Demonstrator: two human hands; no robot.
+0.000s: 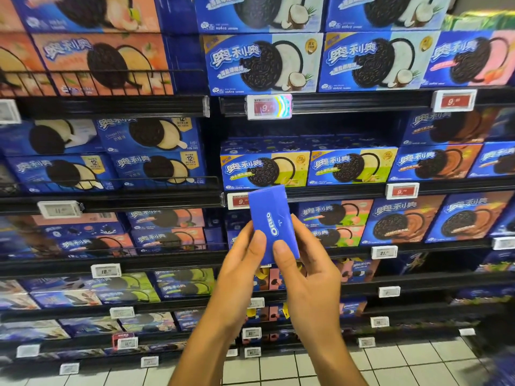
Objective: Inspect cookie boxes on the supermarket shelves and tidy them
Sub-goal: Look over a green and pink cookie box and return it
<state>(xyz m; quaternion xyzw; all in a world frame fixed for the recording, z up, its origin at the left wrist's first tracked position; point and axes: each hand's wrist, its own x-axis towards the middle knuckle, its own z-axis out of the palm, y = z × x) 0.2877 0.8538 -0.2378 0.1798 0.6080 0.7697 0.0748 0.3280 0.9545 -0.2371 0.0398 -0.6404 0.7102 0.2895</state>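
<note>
- Head view, and both hands are up in front of the shelves, sharing one plain blue rectangular cardboard cookie box [271,222] with white OREO lettering down its narrow face.
- Left hand [239,263] grips the box's left edge, thumb laid across the blue face, fingers curled out of sight behind.
- Right hand [309,277] grasps the right edge the same way, thumb on the face just below the lettering, fingertips wrapped round the far side.
- Box stands on end: long axis runs nearly vertical, top leaning slightly left, narrow side panel turned toward the camera, lettering reading bottom to top.
- It is held in the air, off the black metal supermarket shelves [320,190], its top corner covering part of a red-and-white price tag [237,201].
- Straight above the hands, two blue-and-yellow-green cookie boxes [264,169] sit side by side, fronts out, long axes level.
- Right of the hands, blue-and-orange chocolate cookie boxes [401,221] face front in a row.
- Left of the hands, blue-and-peach cookie boxes [167,229] are stacked behind a black wire shelf rail [111,249].
- Below the wrists, a white tiled floor [404,363] shows.
</note>
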